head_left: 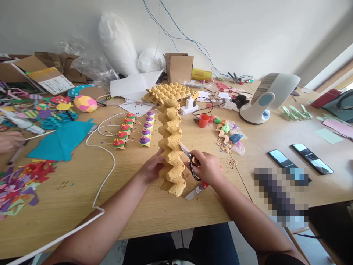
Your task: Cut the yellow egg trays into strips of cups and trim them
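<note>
A strip of yellow egg carton [171,136] is held upright over the table's front part. My left hand [153,166] grips its left side from behind, with the fingertips hidden by the strip. In my right hand [206,166] is a pair of scissors [188,154], fingers through the black handles. The scissor tip touches the strip's right edge about halfway along. Beneath my right hand lies a tool with a flat metal blade [193,192] and a red handle.
Two rows of painted carton caterpillars, one red and green [125,129], one purple [146,129], stand left. More egg carton [171,92] lies behind. A white cable [113,162] crosses the table. A white fan [268,97] and phones [312,159] are right; another person's hand [11,142] is far left.
</note>
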Action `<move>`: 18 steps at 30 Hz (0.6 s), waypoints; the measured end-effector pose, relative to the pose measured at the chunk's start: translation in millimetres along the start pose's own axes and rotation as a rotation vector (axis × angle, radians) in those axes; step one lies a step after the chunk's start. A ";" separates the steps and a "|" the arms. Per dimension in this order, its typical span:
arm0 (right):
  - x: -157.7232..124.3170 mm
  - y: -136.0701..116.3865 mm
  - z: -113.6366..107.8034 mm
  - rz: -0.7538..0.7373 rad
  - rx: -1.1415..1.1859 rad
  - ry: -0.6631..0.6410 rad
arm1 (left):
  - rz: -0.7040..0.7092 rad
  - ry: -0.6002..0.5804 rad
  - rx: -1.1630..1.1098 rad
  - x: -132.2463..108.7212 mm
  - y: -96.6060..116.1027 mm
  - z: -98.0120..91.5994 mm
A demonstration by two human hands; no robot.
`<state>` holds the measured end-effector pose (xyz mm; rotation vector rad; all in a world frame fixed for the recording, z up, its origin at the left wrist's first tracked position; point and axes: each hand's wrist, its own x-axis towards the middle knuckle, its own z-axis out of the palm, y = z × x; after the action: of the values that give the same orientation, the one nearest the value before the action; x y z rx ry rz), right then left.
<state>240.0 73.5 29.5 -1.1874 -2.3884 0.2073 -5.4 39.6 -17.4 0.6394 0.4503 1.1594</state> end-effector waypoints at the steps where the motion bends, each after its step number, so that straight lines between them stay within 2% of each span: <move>1: -0.9 1.4 1.7 -0.013 0.002 0.011 | -0.004 0.001 0.001 0.2 -0.6 -0.5; 7: -3.5 15.0 0.6 -0.105 0.046 0.079 | -0.021 0.009 0.041 2.1 -3.6 -4.0; 18: -3.1 21.2 5.1 -0.123 0.102 0.114 | -0.037 0.019 0.047 0.7 -3.7 2.4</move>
<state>254.4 84.5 17.0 -0.9759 -2.3136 0.2132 -1.1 38.8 -18.0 0.6585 0.5048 1.1230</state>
